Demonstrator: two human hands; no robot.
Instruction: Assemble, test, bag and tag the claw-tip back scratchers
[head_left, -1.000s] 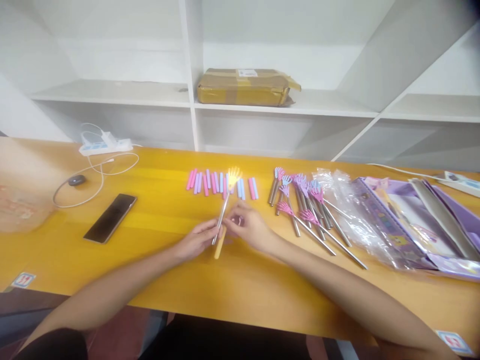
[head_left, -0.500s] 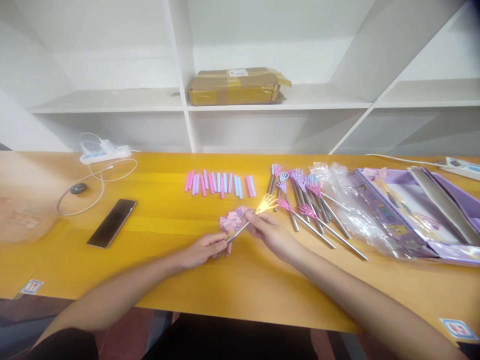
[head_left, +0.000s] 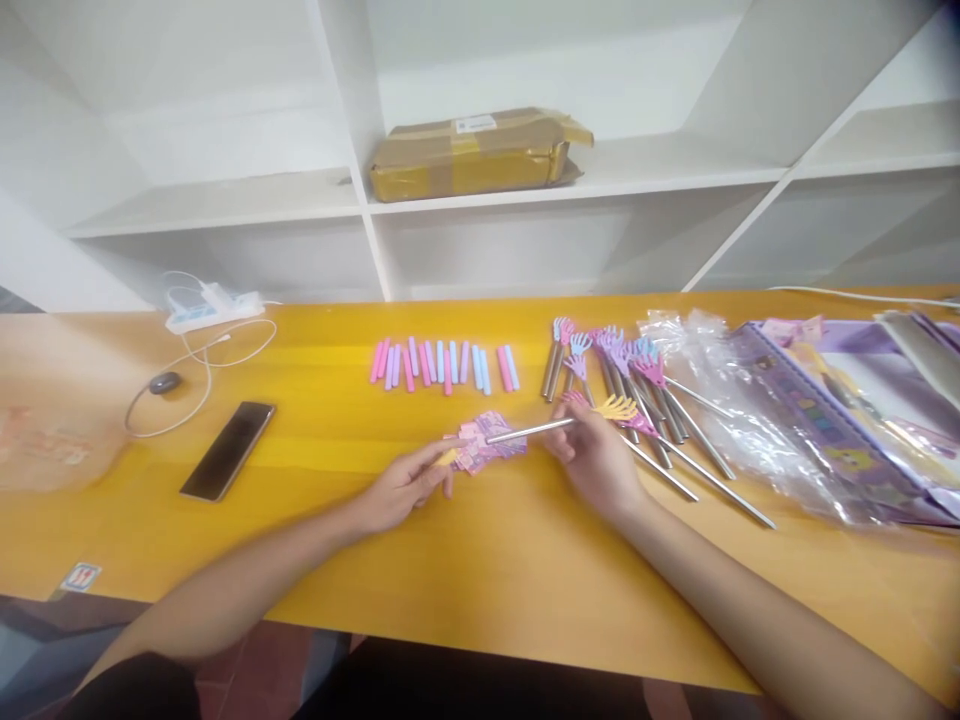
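Between the thumb and fingers of my right hand [head_left: 600,465] is a back scratcher [head_left: 529,431] with a yellow claw head and a steel rod that points left. My left hand [head_left: 405,487] is closed on a yellow handle sleeve [head_left: 448,457], mostly hidden by the fingers. A pile of small pink and purple printed cards [head_left: 487,450] lies beneath the rod, beside my left fingers. Behind it, short pink, purple and blue sleeves [head_left: 448,372] lie in a row. To the right of my right hand are several more back scratchers [head_left: 645,370] with coloured claws.
Clear plastic bags [head_left: 742,420] and an open purple box [head_left: 847,410] lie on the right. A phone [head_left: 227,452], a cable and a power strip [head_left: 214,310] are on the left. A taped cardboard box [head_left: 472,155] rests on the white shelf behind.
The back scratcher came away from my left hand and moved right in my right hand, its claw swinging to the right. The yellow sleeve stays in my left hand. The card pile came into view.
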